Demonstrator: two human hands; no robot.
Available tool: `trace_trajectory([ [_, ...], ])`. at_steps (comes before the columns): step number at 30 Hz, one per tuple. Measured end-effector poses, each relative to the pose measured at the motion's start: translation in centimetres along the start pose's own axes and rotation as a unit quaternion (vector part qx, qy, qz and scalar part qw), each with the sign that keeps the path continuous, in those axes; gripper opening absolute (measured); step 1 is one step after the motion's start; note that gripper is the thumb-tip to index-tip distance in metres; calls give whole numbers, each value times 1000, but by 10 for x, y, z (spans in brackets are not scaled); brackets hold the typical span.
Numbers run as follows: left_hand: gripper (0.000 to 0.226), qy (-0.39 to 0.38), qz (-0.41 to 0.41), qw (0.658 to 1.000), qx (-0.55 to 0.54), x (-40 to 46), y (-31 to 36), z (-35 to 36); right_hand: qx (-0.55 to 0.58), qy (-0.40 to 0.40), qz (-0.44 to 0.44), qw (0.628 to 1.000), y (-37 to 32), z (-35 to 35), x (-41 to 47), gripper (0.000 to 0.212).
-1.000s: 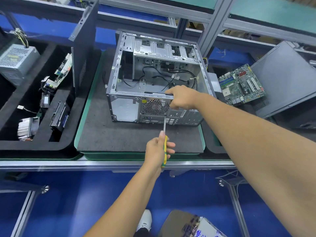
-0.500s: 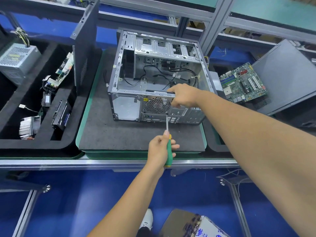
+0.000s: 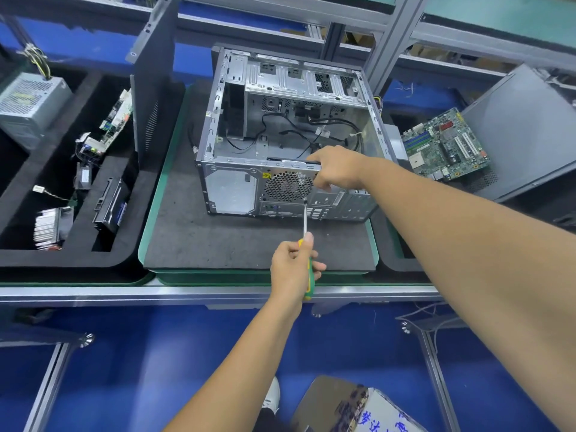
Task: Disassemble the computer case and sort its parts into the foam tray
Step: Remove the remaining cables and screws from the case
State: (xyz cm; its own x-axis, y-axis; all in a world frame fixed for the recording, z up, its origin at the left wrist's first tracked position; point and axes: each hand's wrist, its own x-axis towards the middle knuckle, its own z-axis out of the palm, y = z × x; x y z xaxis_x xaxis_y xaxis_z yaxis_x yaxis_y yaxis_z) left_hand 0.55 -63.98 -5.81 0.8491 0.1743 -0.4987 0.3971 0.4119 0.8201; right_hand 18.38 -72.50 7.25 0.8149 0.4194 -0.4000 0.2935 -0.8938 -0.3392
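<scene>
Head: hands (left) hold screwdriver.

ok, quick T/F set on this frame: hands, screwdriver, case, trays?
1. The left hand grips a screwdriver whose tip is at the case's rear fan grille. True.
2. The right hand hangs free of the case. False: it rests on the case's top rear edge.
3. The motherboard is still mounted in the case. False: it lies outside, to the right.
4. A power supply sits in the left foam tray. True.
5. The case stands on a grey mat. True.
</scene>
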Motion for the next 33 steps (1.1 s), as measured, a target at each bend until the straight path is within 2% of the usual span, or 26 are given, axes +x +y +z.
trace_trajectory([
  [5, 56, -45, -70, 996, -13, 3, 8, -6, 5, 7, 2, 1000, -1, 0, -1, 22],
  [9, 40, -25, -35, 999, 1, 2, 9, -2, 10, 8, 4, 1000, 1, 0, 0, 32],
  [12, 45, -6, -2, 1000, 29, 2, 4, -2, 15, 9, 4, 1000, 1, 0, 0, 33],
  [15, 43, 11, -2, 1000, 3, 1, 1, 0, 16, 9, 7, 1000, 1, 1, 0, 29],
  [19, 40, -47, -53, 996, -58, -1, 0, 4, 24, 8, 6, 1000, 2, 0, 0, 27],
  [25, 46, -65, -89, 991, -75, 1, 4, -2, 14, 7, 7, 1000, 1, 0, -1, 25],
  [28, 34, -51, -62, 995, -61, -1, 5, 2, 8, 5, 7, 1000, -1, 0, -1, 22],
  [31, 49, -16, -12, 1000, 13, -2, -1, 5, 6, 10, 12, 1000, -1, 0, -1, 31],
  [33, 44, 15, 6, 1000, -8, -5, -3, 7, 4, 9, 13, 1000, -2, 0, -2, 32],
])
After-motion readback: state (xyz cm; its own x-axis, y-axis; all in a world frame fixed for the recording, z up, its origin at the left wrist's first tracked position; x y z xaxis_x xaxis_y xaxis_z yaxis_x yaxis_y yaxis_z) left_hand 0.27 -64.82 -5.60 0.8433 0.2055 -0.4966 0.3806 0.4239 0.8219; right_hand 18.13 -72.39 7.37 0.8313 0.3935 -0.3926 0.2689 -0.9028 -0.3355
